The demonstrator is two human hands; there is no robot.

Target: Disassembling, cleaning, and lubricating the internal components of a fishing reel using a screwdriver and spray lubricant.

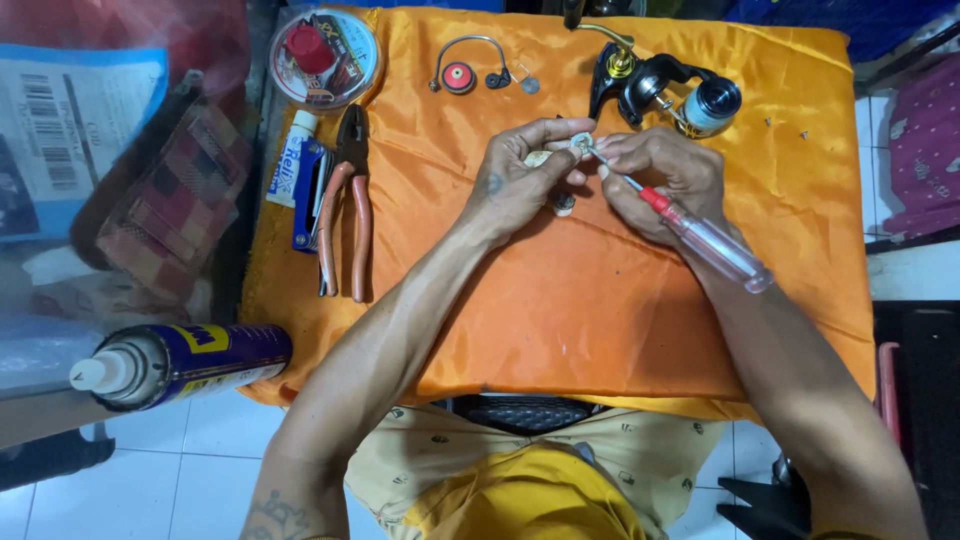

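Observation:
My left hand (520, 180) pinches a small round silvery part (579, 147) between thumb and fingers above the orange cloth (560, 320). My right hand (665, 180) grips a screwdriver (700, 235) with a clear handle and red collar, its thin tip touching the small part. Another small round piece (563, 204) lies on the cloth just under my left hand.
A black fishing reel body (660, 90) lies at the back right, a wire bail arm with a red knob (465, 70) at the back middle. Pliers (345, 200), a white tube (288, 155), a round clear box (325, 55) sit left. A blue spray can (180, 362) lies at the front left.

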